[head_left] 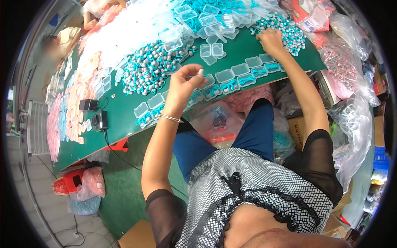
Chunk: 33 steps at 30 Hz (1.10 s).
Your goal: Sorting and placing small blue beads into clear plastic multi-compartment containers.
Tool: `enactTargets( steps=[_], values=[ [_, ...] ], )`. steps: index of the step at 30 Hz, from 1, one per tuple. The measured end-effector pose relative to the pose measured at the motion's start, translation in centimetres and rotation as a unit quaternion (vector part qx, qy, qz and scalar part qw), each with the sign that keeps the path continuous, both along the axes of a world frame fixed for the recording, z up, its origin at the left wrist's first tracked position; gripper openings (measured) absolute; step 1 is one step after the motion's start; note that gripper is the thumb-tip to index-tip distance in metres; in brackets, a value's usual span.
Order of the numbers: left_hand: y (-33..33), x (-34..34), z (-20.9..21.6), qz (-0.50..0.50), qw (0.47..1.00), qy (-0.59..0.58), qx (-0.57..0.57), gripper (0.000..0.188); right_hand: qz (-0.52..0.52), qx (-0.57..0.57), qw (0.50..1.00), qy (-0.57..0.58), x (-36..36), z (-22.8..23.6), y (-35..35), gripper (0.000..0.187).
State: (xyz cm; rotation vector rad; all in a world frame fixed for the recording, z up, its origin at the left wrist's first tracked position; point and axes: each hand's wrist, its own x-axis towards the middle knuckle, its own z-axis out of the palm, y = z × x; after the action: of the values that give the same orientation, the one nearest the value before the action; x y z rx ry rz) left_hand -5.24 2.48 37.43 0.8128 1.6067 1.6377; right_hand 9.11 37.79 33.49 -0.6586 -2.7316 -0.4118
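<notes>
My left hand point(184, 84) is raised over the row of small clear plastic boxes, its thumb and forefinger pinched on a small whitish piece point(201, 71). Beside that hand lies a heap of small grey and teal pieces point(149, 66). My right hand point(271, 42) reaches to the left edge of a second heap of small teal and grey pieces point(291, 36), fingers bent down; what they grip, if anything, is too small to make out. Along the table's near edge, the open-lidded boxes point(230, 86) hold teal and whitish items.
Empty clear boxes point(212, 51) sit mid-table. Behind them are teal cords point(206, 20) and a pile of clear plastic bags point(128, 29). Pink packs point(82, 91) and two black devices point(99, 120) with a cable occupy the left. Filled bags point(341, 62) stand right. Another person point(68, 41) is at the far left.
</notes>
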Motion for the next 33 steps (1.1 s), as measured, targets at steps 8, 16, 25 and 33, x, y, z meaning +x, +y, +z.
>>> enactTargets(
  steps=[8,16,25,33],
  values=[
    [1.1,1.6,0.7,-0.021,0.998,0.060,-0.024,0.028,0.187,-0.281,0.905,0.259,0.5,1.7,-5.7,0.016],
    [4.0,3.4,-0.4,-0.051,0.996,0.058,-0.036,0.025,0.179,-0.494,0.812,0.254,5.8,1.8,-11.8,0.030],
    [6.7,7.1,-2.1,-0.024,0.874,0.484,0.023,0.016,0.277,-0.294,0.880,0.250,7.8,0.3,-14.3,0.020],
    [7.5,7.9,-3.6,-0.001,0.779,0.626,0.021,0.014,0.322,-0.222,0.897,0.207,7.7,-0.2,-13.9,0.020]
  ],
)
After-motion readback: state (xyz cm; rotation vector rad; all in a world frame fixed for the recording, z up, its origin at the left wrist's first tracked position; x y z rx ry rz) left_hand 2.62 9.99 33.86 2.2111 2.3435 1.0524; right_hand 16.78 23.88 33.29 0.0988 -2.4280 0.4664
